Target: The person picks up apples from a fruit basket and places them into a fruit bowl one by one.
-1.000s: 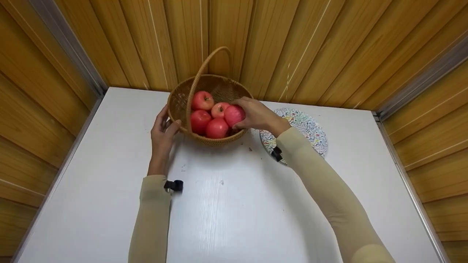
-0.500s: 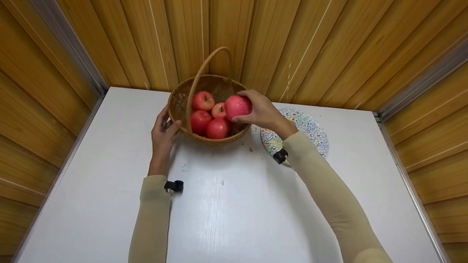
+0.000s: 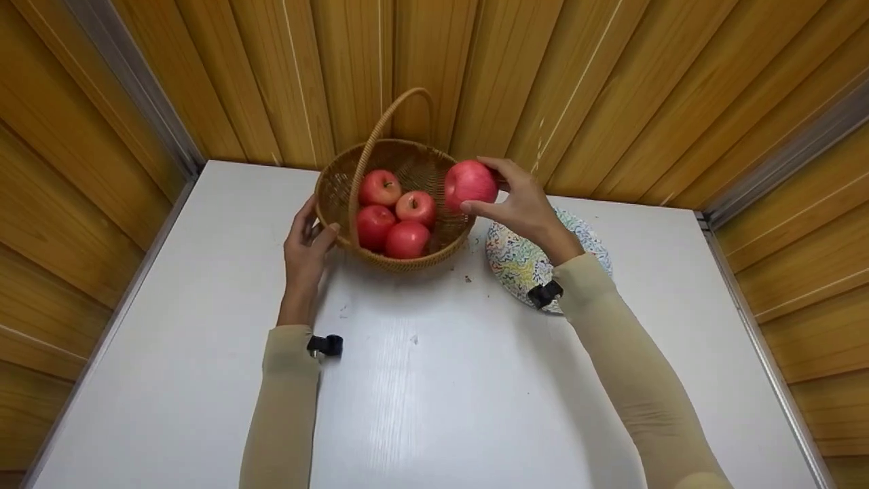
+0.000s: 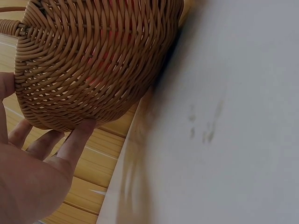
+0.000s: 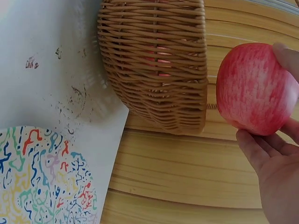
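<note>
My right hand (image 3: 526, 204) holds a red apple (image 3: 470, 185) between thumb and fingers, above the right rim of a brown wicker basket (image 3: 424, 163). In the right wrist view this apple (image 5: 254, 88) is just beyond the rim, clear of the weave. Several more red apples (image 3: 415, 207) lie inside the basket. On the basket's left side, my left hand (image 3: 303, 261) grips the rim with the thumb over it. Its fingers (image 4: 79, 140) are against the outer weave in the left wrist view. The basket's arched handle (image 3: 370, 146) stands upright.
A round plate (image 3: 519, 265) with a multicoloured squiggle pattern lies to the right of the basket, partly under my right forearm. The white table (image 3: 421, 380) ends at a wood-panelled wall (image 3: 502, 81) behind the basket. Small dark marks dot the tabletop.
My right hand has lifted the apple from among the others and carried it up and right to the basket's rim. The left hand and basket have stayed in place.
</note>
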Motion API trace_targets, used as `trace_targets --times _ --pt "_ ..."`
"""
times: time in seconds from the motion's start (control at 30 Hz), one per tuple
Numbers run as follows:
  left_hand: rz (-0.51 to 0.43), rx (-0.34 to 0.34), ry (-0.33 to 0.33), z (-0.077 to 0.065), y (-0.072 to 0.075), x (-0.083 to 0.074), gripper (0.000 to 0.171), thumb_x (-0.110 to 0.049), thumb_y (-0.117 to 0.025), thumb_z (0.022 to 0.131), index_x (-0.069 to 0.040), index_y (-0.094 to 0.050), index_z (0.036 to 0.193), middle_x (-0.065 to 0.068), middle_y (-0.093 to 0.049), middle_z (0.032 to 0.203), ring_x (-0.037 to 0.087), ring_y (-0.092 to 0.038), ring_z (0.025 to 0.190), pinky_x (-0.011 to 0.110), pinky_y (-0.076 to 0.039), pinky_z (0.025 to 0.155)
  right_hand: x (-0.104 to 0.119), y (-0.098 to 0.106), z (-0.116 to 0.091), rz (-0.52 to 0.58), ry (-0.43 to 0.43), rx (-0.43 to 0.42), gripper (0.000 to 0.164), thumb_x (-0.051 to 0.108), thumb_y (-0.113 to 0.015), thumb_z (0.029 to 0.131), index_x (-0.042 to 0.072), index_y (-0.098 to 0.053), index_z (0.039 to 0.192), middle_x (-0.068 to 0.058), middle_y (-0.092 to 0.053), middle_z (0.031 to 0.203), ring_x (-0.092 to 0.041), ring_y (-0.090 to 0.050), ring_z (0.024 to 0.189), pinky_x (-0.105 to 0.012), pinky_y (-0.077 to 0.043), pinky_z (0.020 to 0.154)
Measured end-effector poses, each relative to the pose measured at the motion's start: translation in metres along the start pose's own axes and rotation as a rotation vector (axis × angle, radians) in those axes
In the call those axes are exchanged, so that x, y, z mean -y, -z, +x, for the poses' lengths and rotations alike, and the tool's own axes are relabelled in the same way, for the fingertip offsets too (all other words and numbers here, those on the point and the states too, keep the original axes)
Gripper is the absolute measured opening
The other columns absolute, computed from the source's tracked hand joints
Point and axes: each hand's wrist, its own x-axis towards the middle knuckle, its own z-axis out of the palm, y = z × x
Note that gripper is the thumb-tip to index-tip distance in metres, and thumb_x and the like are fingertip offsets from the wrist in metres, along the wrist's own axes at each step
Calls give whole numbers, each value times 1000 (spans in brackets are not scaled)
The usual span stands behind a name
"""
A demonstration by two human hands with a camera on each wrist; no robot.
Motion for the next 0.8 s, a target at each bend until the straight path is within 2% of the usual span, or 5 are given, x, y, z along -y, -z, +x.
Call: trace_targets --times 0.23,0.6,0.8 --pt "1 -1 -2 1 0 7 64 -20 -70 103 -26 -47 162 0 -45 164 24 -49 146 41 -54 105 -6 17 -8 36 -31 -90 84 36 -94 83 6 -54 151 -9 -64 139 -23 -65 118 -40 -55 102" --pt "13 7 -24 1 -4 7 63 -20 -71 103 -26 -47 162 0 -45 164 25 -49 146 41 -54 105 -22 41 -22 170 -112 -191 80 22 -92 87 1 -50 151 -14 -58 146 -27 -57 134 -38 -48 113" --pt "-9 -1 -5 0 -3 5 63 -21 -71 103 -26 -48 161 1 -46 163 25 -49 145 41 -55 105 -34 51 -28 185 -142 -260 80 30 -91 87 5 -50 151 -12 -57 150 -26 -55 139 -36 -47 113"
